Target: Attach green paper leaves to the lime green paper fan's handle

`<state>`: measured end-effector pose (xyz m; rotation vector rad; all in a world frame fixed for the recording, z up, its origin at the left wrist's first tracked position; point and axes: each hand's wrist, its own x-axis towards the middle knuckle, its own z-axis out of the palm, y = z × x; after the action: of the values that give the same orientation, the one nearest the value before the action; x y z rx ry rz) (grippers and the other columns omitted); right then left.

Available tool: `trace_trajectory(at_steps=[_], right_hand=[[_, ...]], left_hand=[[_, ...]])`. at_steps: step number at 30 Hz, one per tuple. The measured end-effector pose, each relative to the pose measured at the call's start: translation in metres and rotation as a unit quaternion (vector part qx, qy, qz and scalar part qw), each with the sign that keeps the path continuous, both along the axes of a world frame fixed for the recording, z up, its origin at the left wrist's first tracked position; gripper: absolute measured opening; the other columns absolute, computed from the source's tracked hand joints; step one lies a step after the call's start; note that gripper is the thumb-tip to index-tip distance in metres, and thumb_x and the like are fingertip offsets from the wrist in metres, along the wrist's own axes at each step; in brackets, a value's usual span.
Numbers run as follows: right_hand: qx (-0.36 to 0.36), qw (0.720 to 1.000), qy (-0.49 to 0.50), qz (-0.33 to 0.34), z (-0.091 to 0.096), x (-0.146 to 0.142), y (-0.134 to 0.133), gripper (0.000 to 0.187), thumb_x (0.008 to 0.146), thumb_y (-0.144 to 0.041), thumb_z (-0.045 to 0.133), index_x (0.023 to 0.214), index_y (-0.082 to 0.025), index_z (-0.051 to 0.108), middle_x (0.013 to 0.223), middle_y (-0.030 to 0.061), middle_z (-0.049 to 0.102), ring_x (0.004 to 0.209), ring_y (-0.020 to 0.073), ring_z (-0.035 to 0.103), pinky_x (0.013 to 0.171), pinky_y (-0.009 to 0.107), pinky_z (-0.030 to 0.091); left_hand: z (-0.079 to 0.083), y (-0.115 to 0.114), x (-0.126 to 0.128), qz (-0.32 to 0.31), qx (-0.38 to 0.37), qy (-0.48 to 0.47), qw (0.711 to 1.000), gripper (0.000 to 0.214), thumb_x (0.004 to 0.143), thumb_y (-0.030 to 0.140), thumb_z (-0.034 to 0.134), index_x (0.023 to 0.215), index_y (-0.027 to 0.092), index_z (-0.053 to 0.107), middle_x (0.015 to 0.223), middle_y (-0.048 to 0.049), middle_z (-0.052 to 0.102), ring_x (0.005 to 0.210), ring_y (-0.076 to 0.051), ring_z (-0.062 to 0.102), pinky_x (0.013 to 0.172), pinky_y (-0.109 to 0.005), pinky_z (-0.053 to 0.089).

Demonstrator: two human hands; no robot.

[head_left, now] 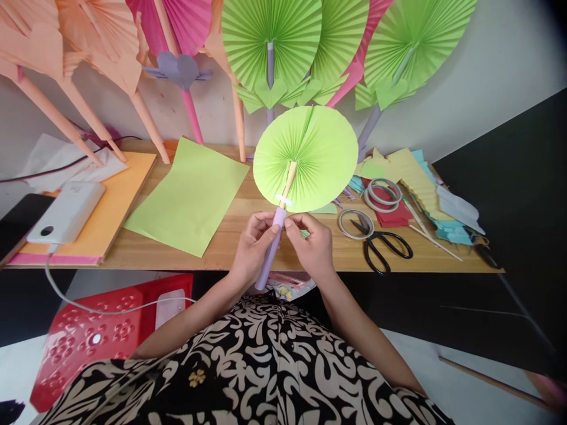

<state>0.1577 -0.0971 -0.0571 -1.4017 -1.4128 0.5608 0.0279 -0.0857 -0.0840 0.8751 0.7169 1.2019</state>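
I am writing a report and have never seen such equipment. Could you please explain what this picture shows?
There is no machine here: a camera worn on a person's head looks forward and down at two bare hands. The left hand's grip is on the purple handle of a round, pleated green fan; the right hand is at the handle's upper part. On the wooden table lie a green sheet, black scissors and rolls of tape. At the left, a white device with a cable rests on orange sheets. Behind, more fans stand along the wall.
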Motion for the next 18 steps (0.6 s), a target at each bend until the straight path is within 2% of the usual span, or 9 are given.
trace_trajectory(at_steps=[18], right_hand=[[-0.001,0.999,-0.026,0.021,0.0002,0.0010,-0.0014,0.023,0.094,-0.028,0.053,0.074,-0.023,0.063,0.073,0.0000,0.071,0.069,0.0156,0.065,0.068,0.028,0.047]], left_hand=[[-0.0026,-0.0006,-0.0027,0.002,0.006,-0.004,1.000,0.020,0.090,0.027,0.072,0.106,0.020,0.062,0.092,-0.0004,0.068,0.070,-0.009,0.058,0.067,-0.024,0.048]])
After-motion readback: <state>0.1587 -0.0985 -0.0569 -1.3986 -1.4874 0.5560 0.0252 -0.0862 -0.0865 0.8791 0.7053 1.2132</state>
